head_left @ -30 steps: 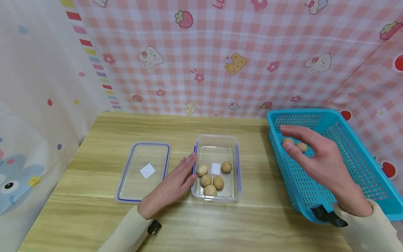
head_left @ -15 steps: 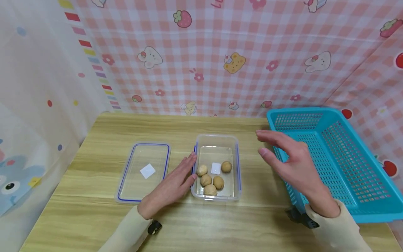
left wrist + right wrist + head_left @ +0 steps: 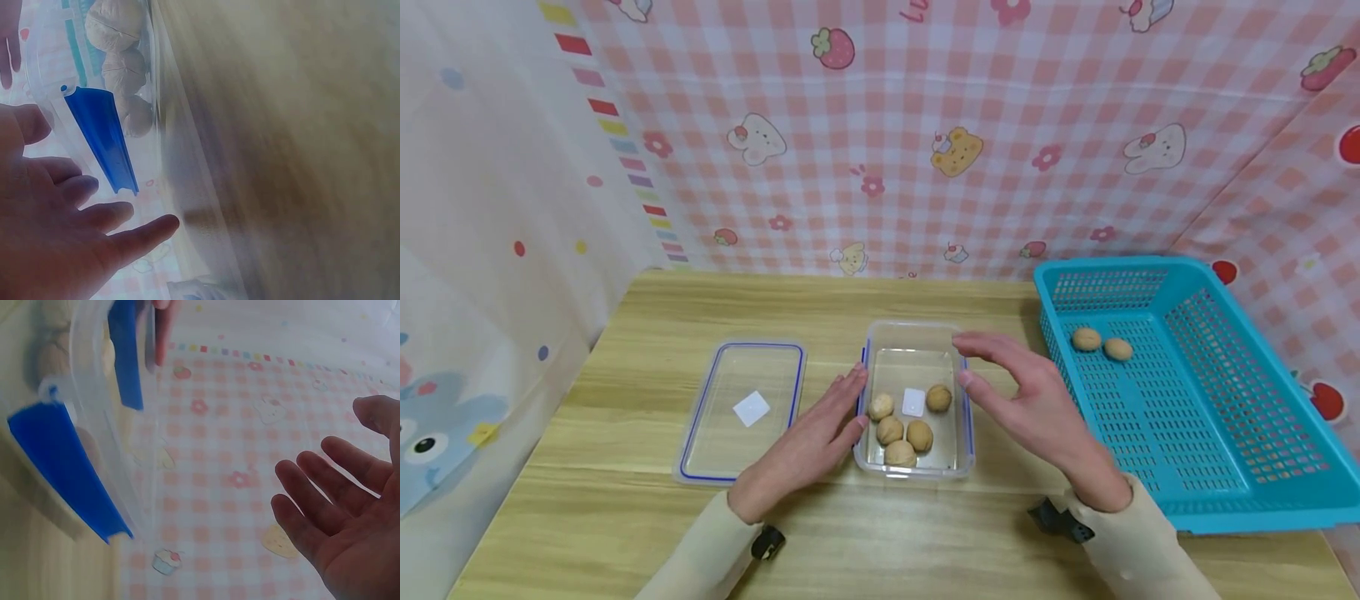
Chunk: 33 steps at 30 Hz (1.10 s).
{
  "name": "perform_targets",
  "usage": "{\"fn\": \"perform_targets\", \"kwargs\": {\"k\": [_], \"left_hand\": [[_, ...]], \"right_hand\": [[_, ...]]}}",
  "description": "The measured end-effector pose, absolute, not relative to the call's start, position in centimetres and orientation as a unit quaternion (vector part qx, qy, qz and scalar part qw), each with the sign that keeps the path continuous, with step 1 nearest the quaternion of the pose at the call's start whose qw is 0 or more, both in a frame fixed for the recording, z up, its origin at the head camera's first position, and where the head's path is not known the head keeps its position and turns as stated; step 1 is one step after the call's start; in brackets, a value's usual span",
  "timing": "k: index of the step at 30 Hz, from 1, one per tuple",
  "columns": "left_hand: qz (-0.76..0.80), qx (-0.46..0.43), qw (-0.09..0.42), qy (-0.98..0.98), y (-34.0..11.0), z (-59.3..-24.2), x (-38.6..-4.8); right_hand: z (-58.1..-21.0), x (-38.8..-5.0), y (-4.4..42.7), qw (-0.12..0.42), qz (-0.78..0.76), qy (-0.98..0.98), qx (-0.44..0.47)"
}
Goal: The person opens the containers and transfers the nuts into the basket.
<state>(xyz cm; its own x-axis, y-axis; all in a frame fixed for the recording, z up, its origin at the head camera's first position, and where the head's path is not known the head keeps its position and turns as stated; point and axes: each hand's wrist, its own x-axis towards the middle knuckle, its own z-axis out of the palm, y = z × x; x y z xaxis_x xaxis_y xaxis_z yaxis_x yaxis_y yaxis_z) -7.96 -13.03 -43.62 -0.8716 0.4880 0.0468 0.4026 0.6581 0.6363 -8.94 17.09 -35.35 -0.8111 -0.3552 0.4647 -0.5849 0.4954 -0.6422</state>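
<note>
A clear plastic food container with blue side clips holds several walnuts and a small white square. My left hand lies along the container's left side, its fingers extended at the wall. Over the right rim hovers my right hand, thumb and fingers spread and nothing between them. In the right wrist view, the right hand appears apart from the container's blue clip. The left wrist view has the left hand beside the other blue clip.
A clear lid with a blue seal and a white square lies left of the container. At the right stands a turquoise basket with two walnuts inside. A checked cloth hangs behind the wooden table.
My right hand has moved left from above the basket to the container's right rim, uncovering the two walnuts in the basket. The left hand has stayed in place.
</note>
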Motion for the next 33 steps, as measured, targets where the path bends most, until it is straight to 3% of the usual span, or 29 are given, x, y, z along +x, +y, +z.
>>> {"fn": "perform_targets", "kwargs": {"k": [33], "left_hand": [[0.339,0.253,0.05,0.905,-13.2,-43.9,-8.1]], "right_hand": [[-39.9,-12.8,10.9,-0.065,0.388,-0.865,0.31]]}}
